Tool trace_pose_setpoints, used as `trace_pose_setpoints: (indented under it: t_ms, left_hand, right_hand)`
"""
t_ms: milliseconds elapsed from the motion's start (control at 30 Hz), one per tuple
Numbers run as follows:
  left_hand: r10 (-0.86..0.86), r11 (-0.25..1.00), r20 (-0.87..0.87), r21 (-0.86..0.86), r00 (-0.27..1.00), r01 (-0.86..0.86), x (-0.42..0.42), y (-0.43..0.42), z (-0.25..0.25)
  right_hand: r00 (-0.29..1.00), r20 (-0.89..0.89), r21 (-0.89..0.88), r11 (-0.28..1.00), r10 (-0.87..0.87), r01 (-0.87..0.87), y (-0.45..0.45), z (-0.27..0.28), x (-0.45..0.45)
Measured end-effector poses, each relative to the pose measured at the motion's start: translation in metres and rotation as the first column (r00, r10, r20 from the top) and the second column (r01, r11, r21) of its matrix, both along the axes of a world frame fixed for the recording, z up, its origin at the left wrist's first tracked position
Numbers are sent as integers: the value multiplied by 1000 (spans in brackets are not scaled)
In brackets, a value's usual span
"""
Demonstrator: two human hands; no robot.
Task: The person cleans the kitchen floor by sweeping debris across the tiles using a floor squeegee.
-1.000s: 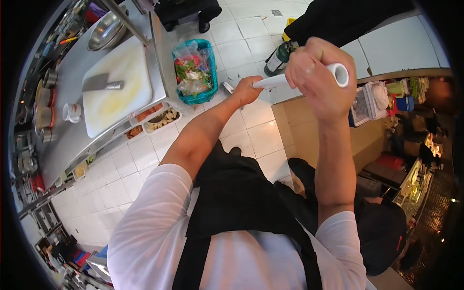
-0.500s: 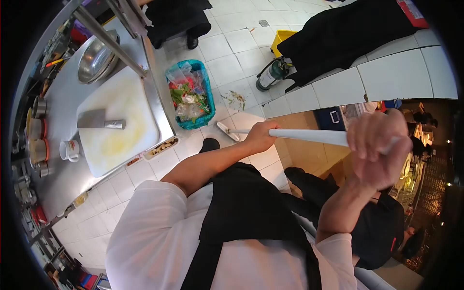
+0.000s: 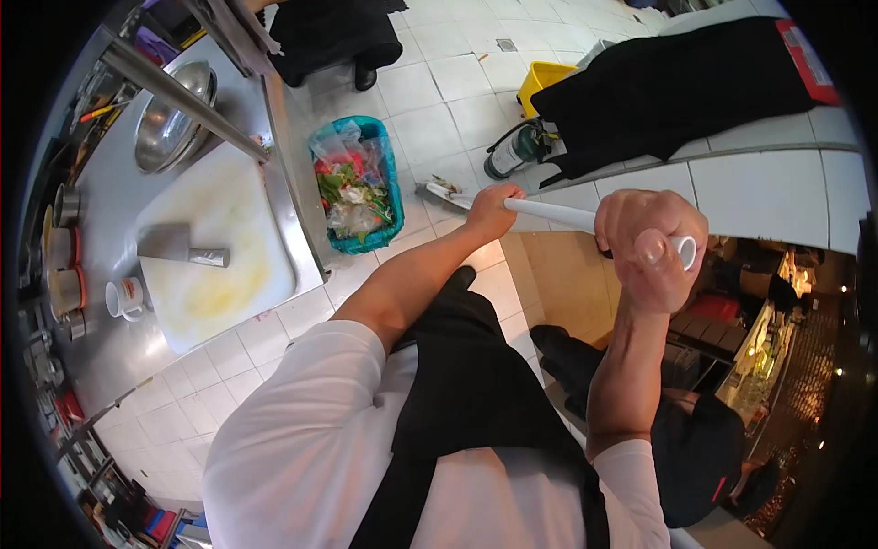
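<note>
- The white pole (image 3: 553, 214) is in front of me, slanting across from my right hand (image 3: 651, 247) to my left hand (image 3: 494, 212) and on towards the floor (image 3: 428, 87)
- My right hand is clenched round the pole near its top, and the hollow open end shows beside my fingers
- My left hand is wrapped round it lower down, on the stretch nearer the floor, well apart from my right
- Past my left hand, the pole leads to a flat head (image 3: 437, 196) down at the tiles, with a few food scraps (image 3: 445, 183) right by it
- Just left of that head I see a teal basket (image 3: 396, 183), full of leafy scraps and clear plastic
- Beyond, on the right, a green fire extinguisher (image 3: 514, 151) stands near a yellow bin (image 3: 542, 82), with black cloth (image 3: 668, 91) draped over the white tiled ledge beside them
- Over on my left is a steel counter (image 3: 112, 201), and on it lies a white cutting board (image 3: 242, 201) with yellow stains
- A cleaver (image 3: 165, 242) lies flat on the board, a white mug (image 3: 124, 297) sits just beside it, and metal bowls (image 3: 174, 119) rest near its far end
- One person (image 3: 334, 41) in black is beyond the basket, another person (image 3: 700, 457) in dark clothes is near my right arm
</note>
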State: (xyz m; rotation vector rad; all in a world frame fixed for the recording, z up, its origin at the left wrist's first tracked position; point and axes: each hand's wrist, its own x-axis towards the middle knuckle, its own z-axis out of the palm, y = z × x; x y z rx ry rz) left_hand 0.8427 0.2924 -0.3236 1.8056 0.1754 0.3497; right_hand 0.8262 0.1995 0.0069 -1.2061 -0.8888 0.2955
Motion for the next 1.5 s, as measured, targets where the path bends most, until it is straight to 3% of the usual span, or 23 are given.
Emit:
trace_pose_setpoints:
  t_ms: [267, 333, 400, 467, 567, 633, 733, 833, 900, 1000, 1133, 1333, 1400, 1467, 1500]
  left_hand:
    - [151, 985, 63, 73, 987, -155, 100, -13, -1]
    - [167, 985, 32, 41, 985, -168, 118, -19, 18]
    - [104, 993, 9, 60, 994, -105, 134, -24, 35]
    - [146, 987, 54, 64, 988, -149, 138, -37, 53]
    - [74, 996, -22, 41, 997, -73, 136, -52, 93]
    - [112, 992, -23, 60, 993, -111, 129, -67, 97]
    - [141, 989, -79, 57, 987, -136, 125, -77, 80]
    - [180, 983, -147, 50, 973, -175, 135, -72, 49]
    - [205, 979, -191, 45, 960, -200, 147, -65, 33]
    - [256, 964, -115, 108, 960, -244, 180, -42, 15]
    - [293, 951, -59, 124, 954, -285, 214, -29, 4]
    - [220, 972, -10, 86, 975, -219, 231, -17, 24]
    - [225, 971, 19, 80, 974, -225, 220, -25, 43]
    - [196, 980, 2, 28, 981, -196, 201, -38, 70]
    - [178, 983, 48, 33, 983, -180, 192, -45, 75]
  right_hand:
    - [995, 91, 23, 999, 42, -45, -19, -9, 90]
    - [996, 72, 31, 998, 50, -52, -32, 0, 115]
    - [976, 177, 50, 989, 131, -141, -46, 16, 137]
    - [948, 197, -4, 968, 248, -252, -68, 45, 159]
    - [941, 152, -60, 953, 303, -297, -91, 81, 182]
    - [930, 155, -52, 943, 332, -328, -99, 83, 197]
    - [921, 18, 39, 921, 388, -389, -94, 61, 213]
    - [949, -125, 30, 957, 291, -289, -79, 28, 224]
    - [958, -8, 19, 958, 287, -287, -69, 11, 228]
    - [946, 116, -83, 952, 304, -296, -54, -10, 237]
    - [967, 134, -59, 976, 216, -210, -42, -20, 245]
    - [960, 222, -92, 984, 172, -155, -37, 2, 241]
    - [966, 234, 51, 991, 109, -124, -44, 18, 230]
    - [881, 313, 27, 924, 355, -382, -66, 38, 241]
    - [878, 309, 32, 918, 366, -394, -69, 48, 238]
